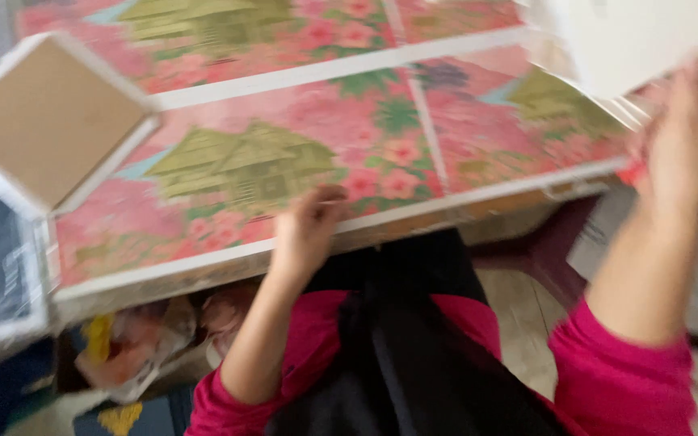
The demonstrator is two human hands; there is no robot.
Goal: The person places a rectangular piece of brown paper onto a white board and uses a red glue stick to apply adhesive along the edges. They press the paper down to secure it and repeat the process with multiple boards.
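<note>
A big table (pixel 228 97) fills most of the view. It has a cloth with pink flowers and green houses on it, and white stripes run across it. The picture is blurry.

The person sits at the near edge of the table. They wear a bright pink top with long sleeves and something black on their lap.

On the left side of the table lies a flat brown board (pixel 46 121) with a white rim. It is turned like a diamond and hangs a little over the table's left edge.

At the top right is a white sheet (pixel 632 40). It looks like paper or thin card. The right hand (pixel 684 141) is held up at the right corner of the table, and its fingers reach up to the lower edge of the sheet. The blur hides whether the fingers pinch the sheet or only touch it. Something red shows just beside that hand, too blurry to tell what it is.

The left hand (pixel 309 226) rests on the near edge of the table. Its fingers are curled in, and it holds nothing that can be seen. It is well apart from the white sheet.

Under the table, on the left, lies a heap of crumpled bags (pixel 135 343), some yellow.
</note>
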